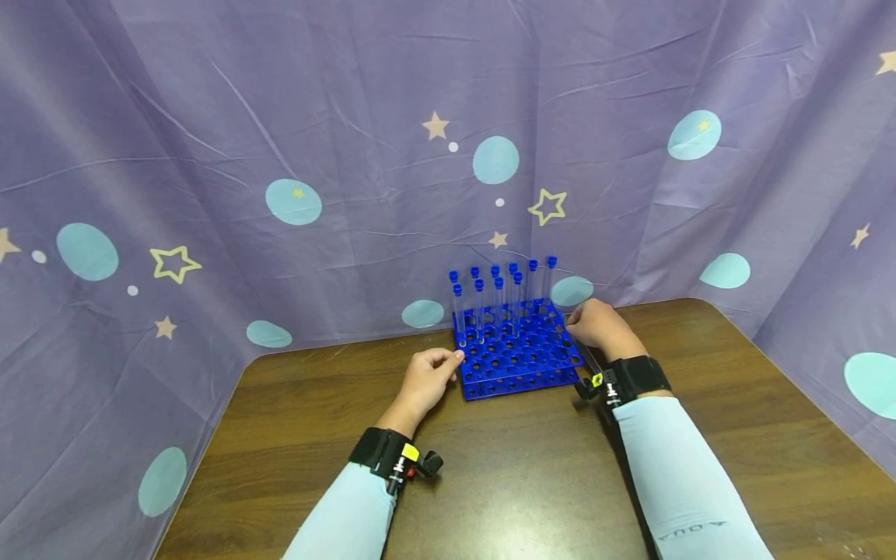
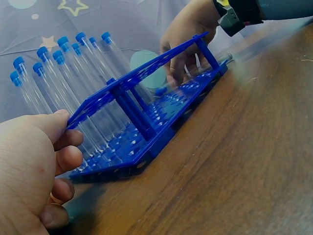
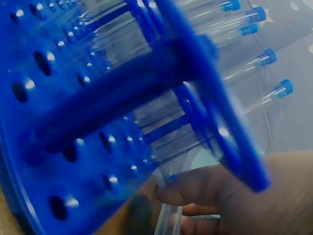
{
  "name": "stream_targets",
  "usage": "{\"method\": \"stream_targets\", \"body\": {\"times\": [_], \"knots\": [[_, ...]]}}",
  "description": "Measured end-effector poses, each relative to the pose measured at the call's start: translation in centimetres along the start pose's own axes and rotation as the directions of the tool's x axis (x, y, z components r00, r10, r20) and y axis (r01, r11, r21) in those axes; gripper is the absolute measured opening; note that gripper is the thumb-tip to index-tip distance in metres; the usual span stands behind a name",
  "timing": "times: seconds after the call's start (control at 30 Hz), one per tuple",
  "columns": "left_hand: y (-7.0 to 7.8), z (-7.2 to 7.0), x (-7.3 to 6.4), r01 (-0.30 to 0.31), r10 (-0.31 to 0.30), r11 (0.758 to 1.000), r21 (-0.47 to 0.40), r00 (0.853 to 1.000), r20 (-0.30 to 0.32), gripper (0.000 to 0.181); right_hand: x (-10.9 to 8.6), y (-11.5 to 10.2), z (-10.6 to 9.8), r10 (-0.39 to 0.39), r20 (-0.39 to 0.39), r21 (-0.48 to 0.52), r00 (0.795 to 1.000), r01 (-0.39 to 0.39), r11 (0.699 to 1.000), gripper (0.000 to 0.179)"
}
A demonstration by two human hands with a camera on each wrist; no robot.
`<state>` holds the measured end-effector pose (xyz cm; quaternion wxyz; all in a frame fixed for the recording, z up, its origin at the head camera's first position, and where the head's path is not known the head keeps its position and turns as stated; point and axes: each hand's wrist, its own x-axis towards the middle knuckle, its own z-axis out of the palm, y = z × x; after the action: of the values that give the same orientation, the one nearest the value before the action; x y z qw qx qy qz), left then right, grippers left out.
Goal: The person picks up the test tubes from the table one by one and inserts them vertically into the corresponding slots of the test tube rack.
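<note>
A blue test tube rack (image 1: 521, 374) stands on the table, with several clear, blue-capped test tubes (image 1: 499, 303) upright in its rear and left holes. At its left side my left hand (image 1: 425, 383) pinches the edge of the upper plate, thumb on top and the other fingers curled below, as the left wrist view shows. My right hand (image 1: 603, 327) is low beside the rack's right side. Its thumb and fingers close around a clear test tube (image 3: 168, 213) lying along that side, near a blue cap (image 2: 160, 91). Part of this tube is hidden by the hand and rack.
The rack is on a brown wooden table (image 1: 490, 482), toward its back edge. Behind it hangs a purple curtain (image 1: 364, 155) with stars and pale blue spots. Black wrist straps with small cameras sit on both wrists.
</note>
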<state>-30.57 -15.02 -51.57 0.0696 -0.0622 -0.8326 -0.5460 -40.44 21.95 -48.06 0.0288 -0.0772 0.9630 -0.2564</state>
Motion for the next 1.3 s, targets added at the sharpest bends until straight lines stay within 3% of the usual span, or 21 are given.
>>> {"method": "stream_targets", "body": {"times": [0.33,0.5,0.6,0.87,1.0,1.1,1.3], "knots": [[0.0,-0.1,0.0,0.004,-0.004,1.0,0.009,1.0,0.007,0.029,-2.4,-2.3,-3.9,0.021,-0.152,0.099,0.988,-0.006,0.995,0.038],[0.1,-0.2,-0.1,0.014,-0.014,1.0,0.015,1.0,0.017,0.03,-3.4,-4.0,-5.7,-0.015,-0.262,0.176,0.965,0.063,0.982,0.037],[0.1,-0.2,-0.1,0.019,-0.019,1.0,0.016,1.0,0.023,0.031,-3.9,-4.9,-6.3,-0.057,-0.345,0.199,0.937,0.133,0.971,0.036],[0.1,-0.1,-0.1,0.015,-0.015,1.0,0.018,1.0,0.017,0.031,-4.0,-6.7,-6.3,-0.136,-0.548,0.225,0.825,0.302,0.926,0.038],[0.3,-0.1,-0.1,0.004,-0.004,1.0,0.011,1.0,0.009,0.031,-3.9,-7.5,-5.8,-0.148,-0.59,0.236,0.794,0.345,0.908,0.038],[0.3,-0.1,-0.2,0.004,-0.004,1.0,0.004,1.0,0.002,0.031,-3.8,-7.9,-5.3,-0.153,-0.595,0.247,0.789,0.36,0.9,0.038],[0.3,0.0,-0.1,0.009,-0.009,1.0,0.016,1.0,0.005,0.03,-3.5,-8.4,-4.4,-0.15,-0.576,0.278,0.803,0.365,0.888,0.038]]}}
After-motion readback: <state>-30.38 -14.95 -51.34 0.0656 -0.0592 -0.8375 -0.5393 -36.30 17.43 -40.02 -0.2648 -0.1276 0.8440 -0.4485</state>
